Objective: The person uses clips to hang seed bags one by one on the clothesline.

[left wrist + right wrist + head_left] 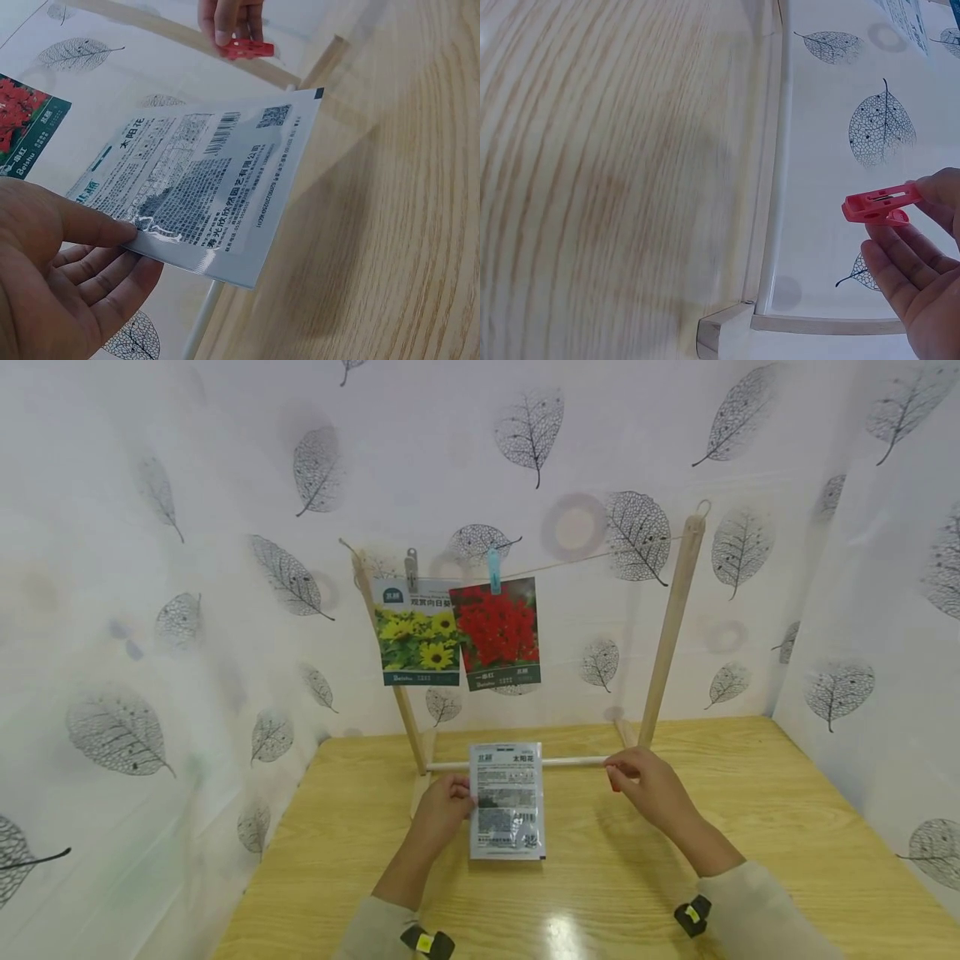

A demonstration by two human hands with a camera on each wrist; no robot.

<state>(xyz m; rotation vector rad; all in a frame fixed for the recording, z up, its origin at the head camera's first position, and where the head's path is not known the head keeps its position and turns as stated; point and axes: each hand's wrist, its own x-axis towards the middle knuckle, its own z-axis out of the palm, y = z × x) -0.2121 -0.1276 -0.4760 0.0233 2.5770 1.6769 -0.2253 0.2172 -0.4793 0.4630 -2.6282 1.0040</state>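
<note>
My left hand [442, 810] pinches a seed packet [506, 802] by its left edge, thumb on the printed back with text and a barcode. In the left wrist view the packet [202, 187] is tilted, held clear of the table. My right hand [656, 789] holds a red clothespin [881, 204] between thumb and fingers, near the foot of the right post. Two packets hang on a string [577, 560]: a yellow-flower packet [417, 635] under a grey clothespin [411, 570], and a red-flower packet [497, 635] under a light blue clothespin [494, 570].
The string runs between a left wooden post [407, 722] and a right wooden post [671, 627]. A white rod [573, 762] joins them low down, behind the held packet. The wood-grain table [600, 893] lies beneath; a leaf-print curtain [585, 427] hangs behind and at both sides.
</note>
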